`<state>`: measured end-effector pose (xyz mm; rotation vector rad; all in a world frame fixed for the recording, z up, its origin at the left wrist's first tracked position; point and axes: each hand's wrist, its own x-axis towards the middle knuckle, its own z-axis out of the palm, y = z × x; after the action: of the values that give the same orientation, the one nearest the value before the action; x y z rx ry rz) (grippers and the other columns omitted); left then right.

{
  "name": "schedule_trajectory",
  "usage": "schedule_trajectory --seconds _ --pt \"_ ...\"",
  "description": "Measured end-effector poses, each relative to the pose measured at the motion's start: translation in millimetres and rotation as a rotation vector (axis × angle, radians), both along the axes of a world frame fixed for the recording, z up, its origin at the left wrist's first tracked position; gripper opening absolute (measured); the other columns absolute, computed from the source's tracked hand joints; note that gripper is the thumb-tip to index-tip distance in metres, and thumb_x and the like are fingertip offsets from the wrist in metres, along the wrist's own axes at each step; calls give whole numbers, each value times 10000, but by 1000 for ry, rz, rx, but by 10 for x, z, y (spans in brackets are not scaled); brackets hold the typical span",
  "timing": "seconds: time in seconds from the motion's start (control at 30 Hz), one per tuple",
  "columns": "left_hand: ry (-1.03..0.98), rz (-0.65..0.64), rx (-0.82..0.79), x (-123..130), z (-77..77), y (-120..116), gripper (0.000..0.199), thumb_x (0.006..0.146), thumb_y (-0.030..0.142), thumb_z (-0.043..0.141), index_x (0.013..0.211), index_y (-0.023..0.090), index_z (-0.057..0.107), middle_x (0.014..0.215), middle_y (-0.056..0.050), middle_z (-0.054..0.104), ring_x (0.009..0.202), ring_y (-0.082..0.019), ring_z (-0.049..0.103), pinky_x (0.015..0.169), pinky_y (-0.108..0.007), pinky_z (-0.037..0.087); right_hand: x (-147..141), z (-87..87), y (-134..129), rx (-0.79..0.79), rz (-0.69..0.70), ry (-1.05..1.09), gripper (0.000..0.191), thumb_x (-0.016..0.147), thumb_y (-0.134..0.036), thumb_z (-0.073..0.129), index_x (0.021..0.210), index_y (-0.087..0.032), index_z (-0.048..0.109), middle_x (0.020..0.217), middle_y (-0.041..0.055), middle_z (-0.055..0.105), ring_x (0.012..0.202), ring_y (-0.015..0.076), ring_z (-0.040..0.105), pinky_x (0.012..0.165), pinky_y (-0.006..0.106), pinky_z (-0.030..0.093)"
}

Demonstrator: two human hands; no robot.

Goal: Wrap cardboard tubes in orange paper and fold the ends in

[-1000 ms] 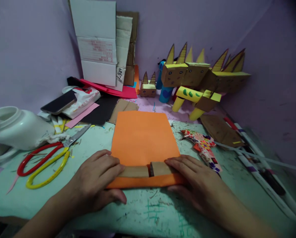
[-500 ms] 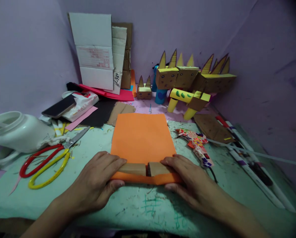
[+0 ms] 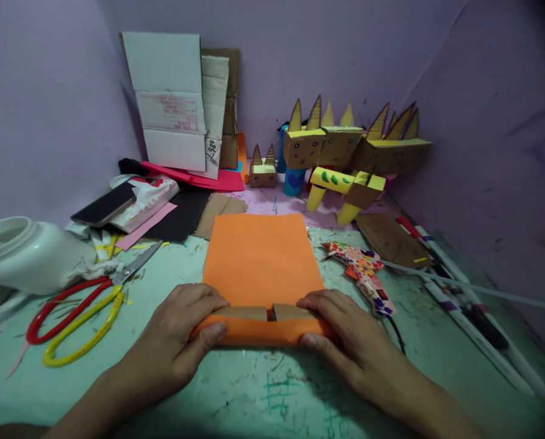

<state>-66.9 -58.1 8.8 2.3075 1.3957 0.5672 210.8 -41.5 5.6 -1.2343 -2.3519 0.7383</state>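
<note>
- Head view: orange sheet (image 3: pixel 262 259) lies central, its six-o'clock edge turned up against brown pieces (image 3: pixel 245 313).
- Left hand (image 3: pixel 178 335) at eight o'clock, right hand (image 3: pixel 352 335) at four: both pinch that edge (brown pieces included).
- Advisable: equal thumb pressure, edge straight.

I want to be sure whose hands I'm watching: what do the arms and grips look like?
The left grip and right grip are bare human hands, with no gloves or rings visible. The left forearm and right forearm show no sleeves, watch or bracelet.
</note>
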Motion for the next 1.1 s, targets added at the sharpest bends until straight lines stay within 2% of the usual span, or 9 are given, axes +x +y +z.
schedule_trajectory --seconds 0.13,0.23,0.4,0.57,0.73,0.93,1.0,1.1 --pt "-12 12 -136 16 60 73 253 915 363 375 970 239 588 919 -24 609 887 -205 541 788 -344 439 -21 27 46 -13 -18 -32 235 910 -320 455 1077 -192 561 1026 91 617 976 245 542 838 425 455" --pt "-15 -1 -175 29 98 148 275 923 360 354 927 234 599 867 -18 614 839 -193 553 782 -340 438 -37 59 85 -30 -39 -75 231 914 -324 448 1063 -206 580 1017 87 612 954 248 541 814 425 454" --pt "1 -22 -149 21 85 239 316 921 373 340 884 236 622 806 2 639 762 -168 587 748 -308 459 -66 82 141 -42 -51 -108 242 922 -314 411 1035 -206 595 997 88 607 929 251 547 800 441 442" --pt "33 122 -36 2 -10 233 266 900 381 399 1042 250 582 959 -9 673 879 -200 612 734 -309 500 -70 71 184 -25 -106 -40 223 889 -308 462 1054 -196 561 1019 78 640 950 245 562 824 432 430" --pt "47 85 -46 21 -1 196 247 913 352 374 935 238 592 829 0 655 780 -181 596 683 -295 493 -75 111 202 -55 -80 -58 183 886 -308 449 951 -208 589 904 56 667 870 236 584 792 418 419" --pt "65 80 -62 55 55 145 253 912 340 377 851 223 593 764 -1 632 733 -175 568 641 -283 470 -103 183 179 -23 -44 -162 196 895 -308 442 894 -199 606 796 53 649 782 237 565 842 501 349" --pt "65 78 -80 63 59 158 283 918 352 361 791 220 578 710 6 611 698 -170 556 624 -283 457 -107 188 180 -8 -43 -194 213 897 -323 445 893 -202 620 825 67 635 809 253 545 823 510 357" --pt "89 76 -94 67 47 194 347 930 336 318 684 207 525 647 10 559 644 -162 532 648 -313 439 -105 157 179 43 -70 -210 217 892 -323 452 960 -209 623 982 102 598 883 280 520 782 500 388"
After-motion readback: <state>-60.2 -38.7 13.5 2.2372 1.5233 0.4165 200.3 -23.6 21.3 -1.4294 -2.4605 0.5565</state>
